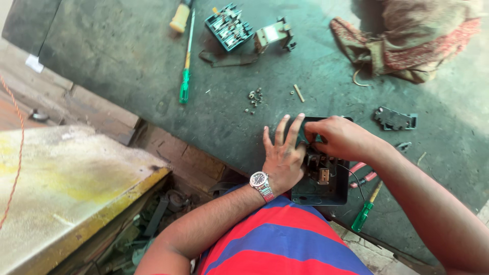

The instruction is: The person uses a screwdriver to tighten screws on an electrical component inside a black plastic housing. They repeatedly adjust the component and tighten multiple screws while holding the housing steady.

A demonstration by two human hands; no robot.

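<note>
- Both hands work inside a dark switch box (326,191) at the workbench's (127,71) near edge: the left hand (283,157) lies flat, fingers spread, on it; the right hand (342,136) pinches a part inside, too hidden to identify.
- Box open, its inner block seated.
- Two removed blocks (229,26) lie well apart.
- Loose screws (254,97) still wait nearby.

Count on the tabletop (127,61): two green-handled screwdrivers, one at ten o'clock (185,81), one at five o'clock (364,214). One yellow-handled tool (180,18). One pair of red-handled pliers (362,175). One dark switch box (326,188). One cloth (412,40). Two hands, left (282,158) and right (341,137).
</note>
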